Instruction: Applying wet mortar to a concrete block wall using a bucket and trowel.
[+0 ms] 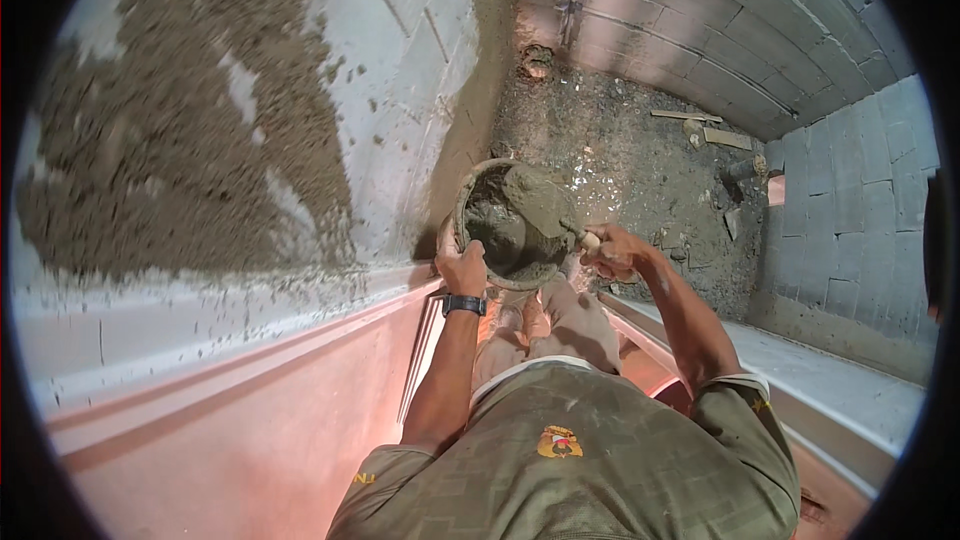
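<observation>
At the far left, the block wall (390, 60) is seen to be partly covered with rough wet render (200, 150), laid thickest toward its upper left; bare grey patches are left between and to the right of the coat. At that wall's lower right corner, the left hand (462, 265) is clamped on the near left rim of a round mortar bucket (460, 215); a dark wristwatch (464, 305) is worn just behind it. Whether the bucket is also supported from beneath cannot be told.

Inside the bucket, wet mortar (488, 212) is held. Over its right half, the mortar-smeared blade of a trowel (538, 198) is spread; whether the blade is sunk in or held just above cannot be made out. The trowel's pale handle, at the bucket's right rim, is gripped by the closed right hand (615, 252).

Farther right, the rubble-strewn floor (650, 190) is littered with offcut boards (727, 139) near its far right corner, and is bounded by a second block wall (840, 210).

The step in hand is judged to be the loading of the trowel. For the next move, a steady bucket and a level lift of the blade would be called for.
</observation>
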The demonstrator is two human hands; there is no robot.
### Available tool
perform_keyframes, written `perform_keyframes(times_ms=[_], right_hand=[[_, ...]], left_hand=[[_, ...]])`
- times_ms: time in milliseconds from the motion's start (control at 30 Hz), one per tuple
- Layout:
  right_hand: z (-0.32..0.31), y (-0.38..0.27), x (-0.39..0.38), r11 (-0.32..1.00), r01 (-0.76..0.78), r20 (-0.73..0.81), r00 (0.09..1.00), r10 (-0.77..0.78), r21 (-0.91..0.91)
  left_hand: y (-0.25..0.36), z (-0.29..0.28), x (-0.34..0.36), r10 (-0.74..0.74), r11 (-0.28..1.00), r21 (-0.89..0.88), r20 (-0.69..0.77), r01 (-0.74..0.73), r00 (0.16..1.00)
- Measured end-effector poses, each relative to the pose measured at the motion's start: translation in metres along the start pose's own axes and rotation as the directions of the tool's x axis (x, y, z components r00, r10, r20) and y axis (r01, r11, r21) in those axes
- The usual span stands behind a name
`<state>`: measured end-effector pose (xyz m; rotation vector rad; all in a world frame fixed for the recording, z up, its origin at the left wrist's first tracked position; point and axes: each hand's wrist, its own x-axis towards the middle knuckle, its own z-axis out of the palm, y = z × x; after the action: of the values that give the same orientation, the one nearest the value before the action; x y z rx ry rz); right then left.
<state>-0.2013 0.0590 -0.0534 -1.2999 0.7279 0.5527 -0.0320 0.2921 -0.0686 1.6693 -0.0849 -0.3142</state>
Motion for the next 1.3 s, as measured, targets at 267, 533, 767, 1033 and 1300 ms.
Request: perform_keyframes(times_ms=[267, 533, 767, 1033, 1300], right_hand=[[0.108, 0.013, -0.048, 0.985, 0.168, -0.176, 0.97, -0.17, -0.031], [0.148, 0.05, -0.092, 0.981, 0.187, -0.297, 0.935, -0.193, -0.048], [0.161, 0.096, -0.123, 0.969, 0.194, -0.324, 0.936, -0.136, 0.154], [0.173, 0.151, -0.148, 0.846, 0.355, -0.282, 0.925, -0.255, 0.398], [0.175, 0.126, -0.197, 0.231, 0.724, -0.614, 0.679, -0.402, 0.65]], left_hand=[[0.02, -0.045, -0.017, -0.045, 0.998, -0.031, 0.074, 0.047, 0.996], [0.016, -0.057, -0.044, -0.087, 0.992, -0.057, 0.297, 0.108, 0.951], [0.012, -0.051, -0.084, 0.073, 0.997, -0.046, 0.295, -0.062, 0.953], [-0.015, -0.057, -0.144, -0.051, 0.991, 0.133, 0.163, 0.029, 0.985], [-0.05, -0.124, -0.204, -0.249, 0.958, 0.153, 0.026, 0.242, 0.968]])
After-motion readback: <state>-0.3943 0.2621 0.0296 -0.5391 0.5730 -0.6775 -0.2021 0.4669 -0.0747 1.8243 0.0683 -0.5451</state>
